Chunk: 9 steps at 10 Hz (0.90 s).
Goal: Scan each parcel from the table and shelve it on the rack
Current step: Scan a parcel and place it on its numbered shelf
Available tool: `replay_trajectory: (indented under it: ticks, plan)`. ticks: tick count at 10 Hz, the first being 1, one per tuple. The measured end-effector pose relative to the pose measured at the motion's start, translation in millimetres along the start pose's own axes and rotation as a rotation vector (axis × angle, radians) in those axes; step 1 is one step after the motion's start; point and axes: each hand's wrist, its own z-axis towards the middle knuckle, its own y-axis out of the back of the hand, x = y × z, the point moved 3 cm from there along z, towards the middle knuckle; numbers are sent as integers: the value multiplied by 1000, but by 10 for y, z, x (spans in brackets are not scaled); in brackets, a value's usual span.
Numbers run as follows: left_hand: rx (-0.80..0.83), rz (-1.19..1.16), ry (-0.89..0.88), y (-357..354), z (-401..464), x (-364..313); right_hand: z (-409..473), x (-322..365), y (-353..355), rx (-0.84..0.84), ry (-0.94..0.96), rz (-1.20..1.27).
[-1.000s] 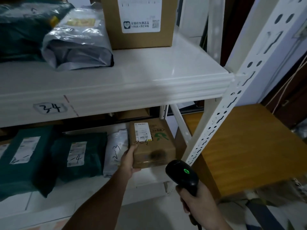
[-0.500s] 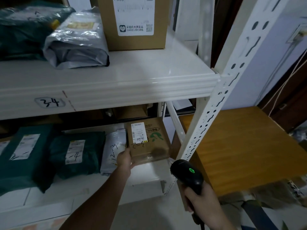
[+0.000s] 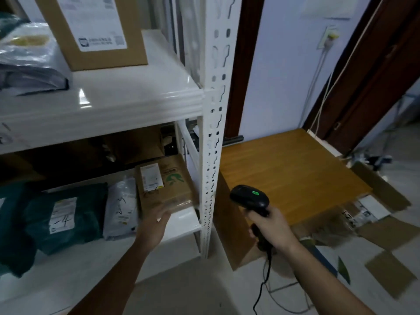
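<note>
A small brown cardboard parcel (image 3: 169, 189) with a white label lies on the lower shelf of the white rack (image 3: 213, 133), against its right post. My left hand (image 3: 154, 223) reaches in with fingers extended, touching the parcel's front edge. My right hand (image 3: 271, 228) grips a black barcode scanner (image 3: 250, 197) with a green light, held in front of the wooden table (image 3: 295, 169) to the right of the rack.
On the lower shelf a white bag (image 3: 121, 205) and dark green bags (image 3: 66, 214) lie left of the parcel. The upper shelf carries a large brown box (image 3: 97, 55) and a grey bag (image 3: 27, 64). Flattened cardboard (image 3: 386, 226) and the scanner's cable (image 3: 261, 289) lie on the floor.
The view has swung right and closer. My left hand has slid from the parcel's left corner to its front edge, and the parcel sits deeper on the shelf. The scanner stays in my right hand.
</note>
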Motion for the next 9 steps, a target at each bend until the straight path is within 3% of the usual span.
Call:
replay_trajectory:
  ticks: [1,3,4,6,7,8,9]
  plan:
    - [103,116,7,-39,73,89,299,-147,301,-98,-31,-18]
    - [61,312,66,-93,182,168,1109,-338,684,-153,-10,-101]
    - [43,371,123,-126,274,179,1554,-471,786,-115,-16,-154]
    - [-49,331,-70,-193,515,-119,2452,-980,930,-34,-81,-216]
    - [-18,409,-51,-220,739,-29,2808,-1318,924,-6,-217,-266]
    - [-99,474,-91,-317,636,-384,2958,-1460,870,-9,-292,-241]
    - [-58,537,-46,-460,610,-586,3140,-1573,780,6,-372,-252]
